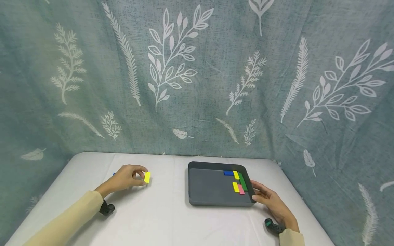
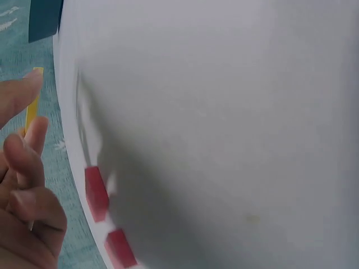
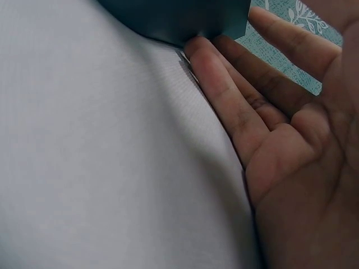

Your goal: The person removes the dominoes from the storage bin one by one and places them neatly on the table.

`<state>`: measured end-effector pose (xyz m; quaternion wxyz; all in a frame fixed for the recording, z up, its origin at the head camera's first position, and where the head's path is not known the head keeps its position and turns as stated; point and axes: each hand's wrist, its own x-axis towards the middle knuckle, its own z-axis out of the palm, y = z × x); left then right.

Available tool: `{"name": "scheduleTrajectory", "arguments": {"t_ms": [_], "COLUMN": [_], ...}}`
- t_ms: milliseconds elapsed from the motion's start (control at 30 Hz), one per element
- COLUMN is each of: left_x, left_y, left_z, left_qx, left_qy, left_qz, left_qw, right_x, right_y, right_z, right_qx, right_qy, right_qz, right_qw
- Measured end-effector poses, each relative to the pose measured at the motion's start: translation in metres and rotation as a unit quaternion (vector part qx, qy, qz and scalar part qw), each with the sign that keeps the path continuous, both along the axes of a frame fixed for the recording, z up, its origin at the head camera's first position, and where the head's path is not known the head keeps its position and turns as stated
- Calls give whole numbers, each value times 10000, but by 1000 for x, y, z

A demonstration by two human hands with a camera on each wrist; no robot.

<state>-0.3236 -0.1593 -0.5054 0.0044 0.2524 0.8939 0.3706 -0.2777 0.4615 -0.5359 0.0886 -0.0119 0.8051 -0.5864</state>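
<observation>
Thumb and fingers of my left hand [image 1: 127,176] pinch a yellow block [image 1: 147,177] above the white table, left of the grey tray [image 1: 209,202]. The left wrist view shows the same yellow block [image 2: 32,109] edge-on between thumb and finger of the left hand [image 2: 28,185]. My right hand [image 1: 274,201] touches the tray's right side, its fingers extended; in the right wrist view the fingertips of the right hand [image 3: 269,117] meet the tray wall [image 3: 185,22]. Inside the tray lie a blue block [image 1: 228,173], yellow blocks [image 1: 235,187], a green block [image 1: 243,182] and a pink block [image 1: 241,189].
A bit of blue [image 1: 114,174] shows behind the left hand. Two red blocks [image 2: 96,193] lie on the table in the left wrist view. A patterned green cloth [image 1: 197,85] hangs behind the white table [image 1: 154,222].
</observation>
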Motion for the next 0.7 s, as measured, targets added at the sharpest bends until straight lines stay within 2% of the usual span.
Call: {"name": "scheduleTrajectory", "arguments": {"t_ms": [333,567,700], "left_x": [2,0,-3], "left_y": [-13,-16,-17], "left_z": [-4,-7,-8], "left_qx": [36,-66,-203], "left_qy": [300,470,392], "left_qz": [77,168,252], "left_qw": [9995,9987,9987], "right_x": [0,1,1], "right_y": [-1,-1,-1], "right_z": [-1,0,-1], "right_qx": [-65,-99,-94], "right_qy": [-25,1,-6], "right_qz": [-101,-92,-76], "right_qw": [9999,9999,9999]}}
